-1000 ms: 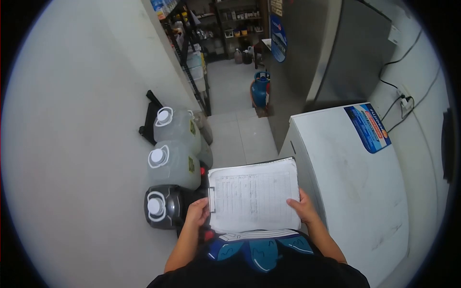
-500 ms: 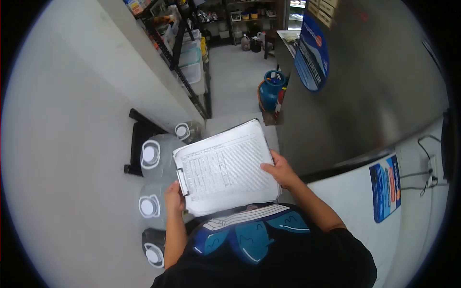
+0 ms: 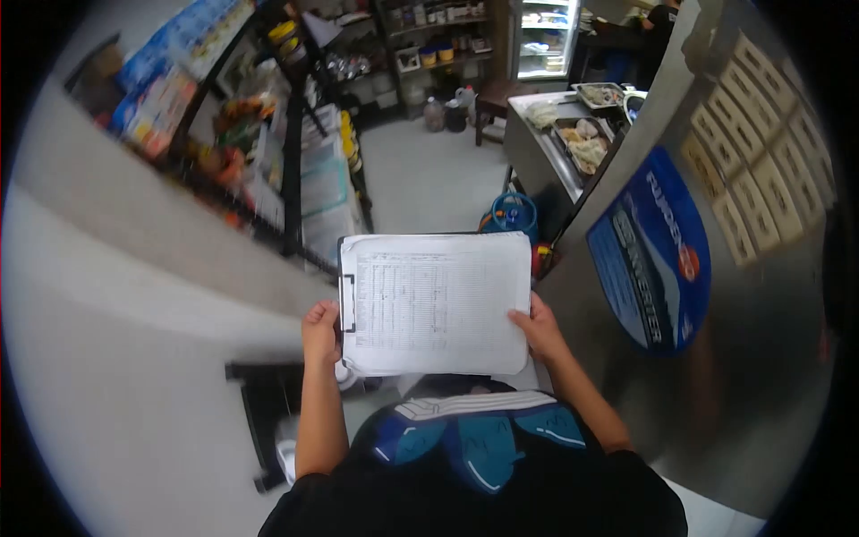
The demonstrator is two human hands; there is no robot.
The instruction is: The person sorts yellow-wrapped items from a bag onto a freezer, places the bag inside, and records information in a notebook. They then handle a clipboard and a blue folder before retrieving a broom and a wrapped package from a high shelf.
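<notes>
A clipboard point(image 3: 434, 304) with a stack of white printed sheets lies level in front of my chest, its metal clip on the left side. My left hand point(image 3: 322, 333) is closed on the left edge, just below the clip. On the right edge my right hand point(image 3: 539, 329) grips the board, thumb on top of the paper. The sheets carry a table of rows and columns, with small marks in the left columns; the writing is too small to read.
Shelves with packages point(image 3: 237, 143) line the left. A blue gas cylinder point(image 3: 513, 213) stands ahead beside a steel table point(image 3: 546, 148) with food trays. A large steel surface with a blue sticker point(image 3: 658, 255) is close on the right. A person point(image 3: 660, 27) is at the far right back.
The view has moved forward and lifted, so more shelves, the steel table and a person show. The clipboard has turned from tilted to level, still held in both hands.
</notes>
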